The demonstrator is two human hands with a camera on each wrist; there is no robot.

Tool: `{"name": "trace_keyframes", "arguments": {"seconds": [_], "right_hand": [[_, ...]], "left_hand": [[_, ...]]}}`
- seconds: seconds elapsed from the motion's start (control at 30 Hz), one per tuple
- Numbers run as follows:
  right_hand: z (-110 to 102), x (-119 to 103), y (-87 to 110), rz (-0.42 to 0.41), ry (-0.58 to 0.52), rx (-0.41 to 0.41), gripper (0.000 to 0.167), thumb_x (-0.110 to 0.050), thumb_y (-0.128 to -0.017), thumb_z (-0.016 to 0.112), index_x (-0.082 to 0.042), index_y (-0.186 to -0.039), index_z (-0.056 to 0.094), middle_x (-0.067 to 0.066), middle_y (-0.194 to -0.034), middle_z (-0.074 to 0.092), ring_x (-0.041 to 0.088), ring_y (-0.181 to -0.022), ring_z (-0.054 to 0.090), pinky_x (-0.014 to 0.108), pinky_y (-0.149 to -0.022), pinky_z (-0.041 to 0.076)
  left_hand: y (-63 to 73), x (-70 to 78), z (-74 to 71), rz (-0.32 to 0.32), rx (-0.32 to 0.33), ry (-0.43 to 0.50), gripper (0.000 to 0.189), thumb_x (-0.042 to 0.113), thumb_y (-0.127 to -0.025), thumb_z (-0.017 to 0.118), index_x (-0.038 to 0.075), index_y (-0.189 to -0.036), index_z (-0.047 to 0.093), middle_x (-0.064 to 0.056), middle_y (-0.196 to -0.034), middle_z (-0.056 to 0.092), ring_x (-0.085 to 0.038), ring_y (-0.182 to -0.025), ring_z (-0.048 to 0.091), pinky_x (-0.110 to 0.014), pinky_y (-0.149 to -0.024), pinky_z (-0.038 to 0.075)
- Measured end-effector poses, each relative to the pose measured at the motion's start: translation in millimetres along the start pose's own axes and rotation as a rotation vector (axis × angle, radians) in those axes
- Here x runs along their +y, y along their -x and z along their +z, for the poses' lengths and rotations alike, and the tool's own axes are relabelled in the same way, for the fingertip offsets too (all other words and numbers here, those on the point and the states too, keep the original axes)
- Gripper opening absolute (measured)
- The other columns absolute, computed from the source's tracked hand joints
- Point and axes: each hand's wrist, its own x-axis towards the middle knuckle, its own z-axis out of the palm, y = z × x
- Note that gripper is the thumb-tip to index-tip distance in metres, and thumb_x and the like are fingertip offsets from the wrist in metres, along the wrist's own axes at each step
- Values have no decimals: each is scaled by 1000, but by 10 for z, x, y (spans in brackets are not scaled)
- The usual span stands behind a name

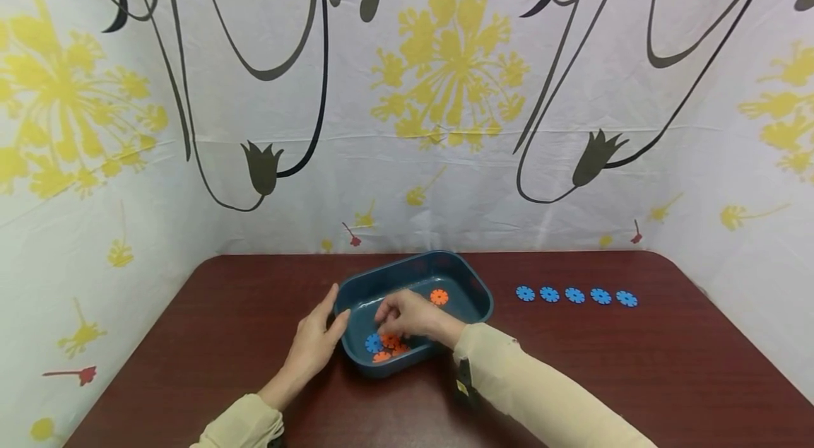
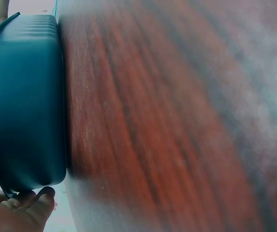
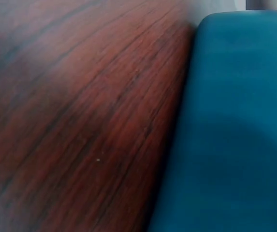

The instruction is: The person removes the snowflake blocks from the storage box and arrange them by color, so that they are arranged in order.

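A dark teal plastic tray (image 1: 416, 364) stands at a slant on the table. My left hand (image 1: 314, 342) grips its left end, thumb at the rim and fingers along the outer wall; the left wrist view shows fingertips (image 2: 42, 205) against that wall. Inside the tray, my right hand (image 1: 413, 314) reaches down with bent fingers over several orange notched discs (image 1: 381, 357) and a blue notched disc (image 1: 374, 343). Whether a disc is between its fingertips is hidden. Another orange disc (image 1: 439, 297) lies apart near the far right of the tray.
Several blue notched discs (image 1: 575, 295) lie in a row on the dark red-brown wooden table (image 1: 572, 356), right of the tray. A patterned white cloth (image 1: 458, 193) hangs behind the table and along its sides. The right wrist view shows only tabletop and the tray's outer wall.
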Motion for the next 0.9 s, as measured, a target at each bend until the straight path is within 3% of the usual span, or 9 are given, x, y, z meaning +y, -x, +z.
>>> {"name": "trace_keyframes", "arguments": {"seconds": [0.4,0.9], "right_hand": [[90,-8,-50,-19,169,-12,15,2,-72,75,1,-85,67,2,-64,61,6,-54,50,18,-50,42],[164,-47,-78,4,350,-2,20,-6,-70,80,-7,-83,65,-5,-63,54,6,-55,46,19,-52,40]], "left_hand": [[25,16,5,18,13,-11,60,29,-97,52,9,-149,28,-13,-150,34,-31,-136,35,-51,-106,35],[32,42,4,11,2,-13,60,31,-97,51,10,-149,28,-13,-150,34,-31,-136,34,-51,-106,34]]}}
